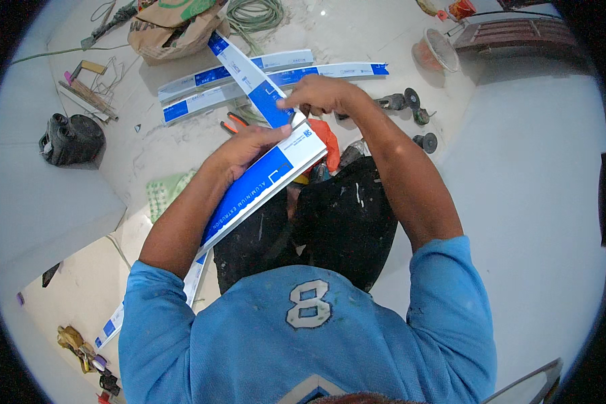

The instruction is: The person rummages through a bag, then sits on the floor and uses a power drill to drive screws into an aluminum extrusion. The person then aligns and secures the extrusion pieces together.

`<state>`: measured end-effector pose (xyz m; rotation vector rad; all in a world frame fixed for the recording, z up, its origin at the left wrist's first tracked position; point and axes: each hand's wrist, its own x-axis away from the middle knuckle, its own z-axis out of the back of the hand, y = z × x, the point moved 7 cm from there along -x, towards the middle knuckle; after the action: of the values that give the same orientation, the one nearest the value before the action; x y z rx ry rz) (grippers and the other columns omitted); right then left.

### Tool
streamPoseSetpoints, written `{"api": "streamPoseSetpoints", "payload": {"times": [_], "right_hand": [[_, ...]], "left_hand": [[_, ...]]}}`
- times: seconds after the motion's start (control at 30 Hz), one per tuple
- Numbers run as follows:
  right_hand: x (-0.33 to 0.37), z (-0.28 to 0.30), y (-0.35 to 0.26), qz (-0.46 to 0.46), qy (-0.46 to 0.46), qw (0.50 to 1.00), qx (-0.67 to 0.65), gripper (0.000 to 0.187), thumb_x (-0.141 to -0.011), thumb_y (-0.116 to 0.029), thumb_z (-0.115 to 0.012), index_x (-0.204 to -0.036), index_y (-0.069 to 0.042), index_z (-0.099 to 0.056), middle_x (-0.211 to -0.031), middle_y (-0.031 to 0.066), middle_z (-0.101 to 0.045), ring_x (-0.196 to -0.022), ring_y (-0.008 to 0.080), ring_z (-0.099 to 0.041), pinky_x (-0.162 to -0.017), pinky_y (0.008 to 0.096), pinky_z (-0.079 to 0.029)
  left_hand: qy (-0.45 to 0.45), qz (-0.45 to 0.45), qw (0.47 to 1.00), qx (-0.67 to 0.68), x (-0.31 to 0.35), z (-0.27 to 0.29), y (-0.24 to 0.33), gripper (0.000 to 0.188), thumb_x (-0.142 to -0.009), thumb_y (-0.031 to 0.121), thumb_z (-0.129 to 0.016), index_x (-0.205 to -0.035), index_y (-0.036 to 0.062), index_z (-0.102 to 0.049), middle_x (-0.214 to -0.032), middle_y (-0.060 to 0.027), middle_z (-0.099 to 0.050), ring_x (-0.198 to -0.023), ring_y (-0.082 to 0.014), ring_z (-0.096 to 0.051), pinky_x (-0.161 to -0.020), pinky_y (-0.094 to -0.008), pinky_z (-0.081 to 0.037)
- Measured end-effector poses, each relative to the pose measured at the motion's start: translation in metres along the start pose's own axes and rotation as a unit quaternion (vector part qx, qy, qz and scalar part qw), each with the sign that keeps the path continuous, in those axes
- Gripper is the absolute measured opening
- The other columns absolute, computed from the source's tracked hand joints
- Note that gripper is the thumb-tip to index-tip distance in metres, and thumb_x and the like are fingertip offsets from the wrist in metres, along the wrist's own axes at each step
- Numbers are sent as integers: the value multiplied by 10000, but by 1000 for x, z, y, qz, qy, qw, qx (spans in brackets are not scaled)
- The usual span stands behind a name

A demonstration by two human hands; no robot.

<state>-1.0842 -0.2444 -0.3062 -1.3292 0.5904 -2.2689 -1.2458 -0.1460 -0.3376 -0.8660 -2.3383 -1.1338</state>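
A long aluminium extrusion [252, 188], covered in blue and white film, lies slantwise across my thighs. A notch or joint shows in it between my hands, and a narrower blue-and-white length [239, 62] runs on from there toward the paper bag. My left hand [246, 147] is closed round the wide part, its thumb on top beside the notch. On the far side of the notch, my right hand [326, 95] grips the narrower length at its right edge, one finger laid on its face. The rest of its fingers are partly hidden.
Two more wrapped extrusions [202, 101] lie on the floor ahead. Nearby are orange-handled pliers [234, 123], an angle grinder [411, 101], an orange cloth [325, 143] and a paper bag [175, 34]. A black tool case [73, 139] stands left; a plastic tub [438, 52] sits far right.
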Motion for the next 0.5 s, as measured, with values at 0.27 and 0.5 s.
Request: {"api": "streamPoseSetpoints", "payload": {"times": [0.27,0.5], "right_hand": [[41,-9,0,102,107,987,-60,630,-930,-538,-728,-1004,83,-803,-824,208,-761,-753,249,-676,-699,420,-523],[67,-16,1,78,171,979,-81,617,-925,-524,-752,-965,90,-804,-858,199,-778,-777,262,-707,-714,416,-550]], "left_hand": [[-31,17,999,22,-9,0,3,534,-925,256,-865,-1289,-85,-675,-1133,-207,-775,-927,-258,-791,-797,-373,-670],[-28,11,998,63,-10,-1,-1,481,-927,217,-855,-1273,-72,-687,-1148,-207,-774,-943,-258,-794,-829,-384,-679]]}}
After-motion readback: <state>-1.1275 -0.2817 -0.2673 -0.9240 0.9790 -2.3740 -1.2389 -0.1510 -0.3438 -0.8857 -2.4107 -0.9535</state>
